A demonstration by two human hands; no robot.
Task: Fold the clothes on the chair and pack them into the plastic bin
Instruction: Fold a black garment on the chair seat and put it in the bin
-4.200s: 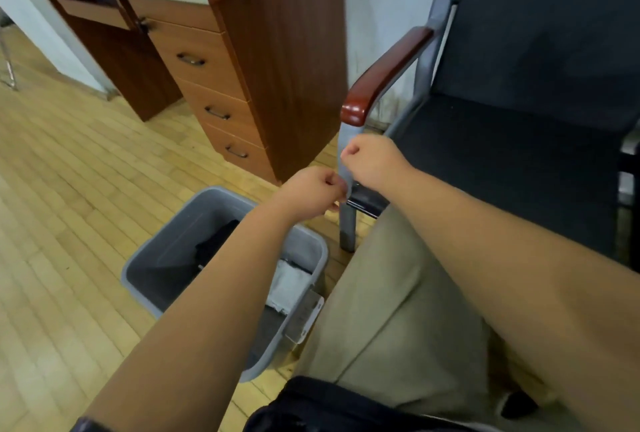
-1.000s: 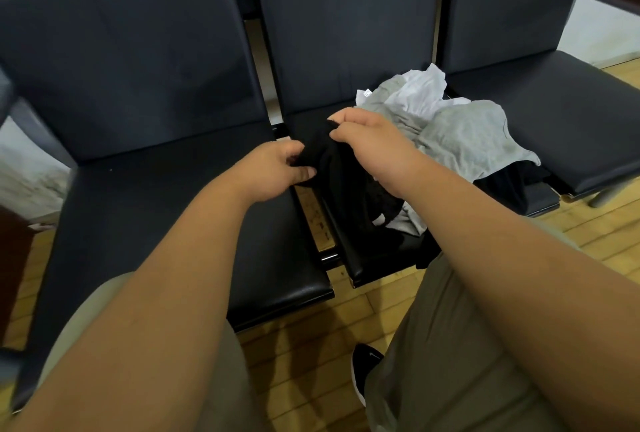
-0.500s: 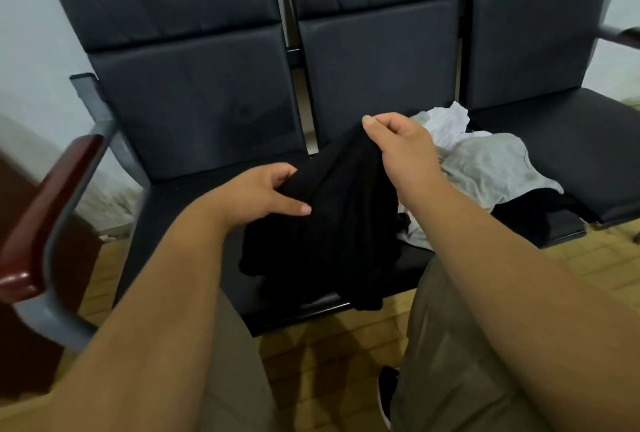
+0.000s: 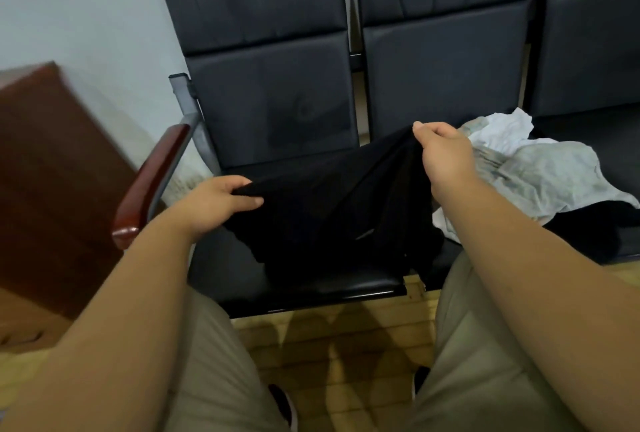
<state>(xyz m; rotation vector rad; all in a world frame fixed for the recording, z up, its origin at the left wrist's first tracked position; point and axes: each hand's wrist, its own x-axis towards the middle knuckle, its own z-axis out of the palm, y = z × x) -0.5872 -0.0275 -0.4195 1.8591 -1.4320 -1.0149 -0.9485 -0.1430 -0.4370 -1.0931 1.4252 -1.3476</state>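
A black garment (image 4: 332,209) hangs stretched between my two hands above the left seat of a row of black chairs (image 4: 270,109). My left hand (image 4: 214,203) pinches its left edge. My right hand (image 4: 445,151) grips its upper right edge, held higher. On the middle seat lies a pile of clothes: a grey piece (image 4: 550,178), a white piece (image 4: 502,133) and something dark (image 4: 588,227) beneath. The plastic bin is out of view.
A red-brown armrest (image 4: 152,185) on a grey metal frame bounds the left seat. A brown wooden desk side (image 4: 52,189) stands at the far left. Wooden floor (image 4: 332,345) shows between my knees in beige trousers.
Since a second ago I lifted the black garment off the pile and pulled it left over the left seat. My hands have moved apart, spreading it wider. The view swung left.
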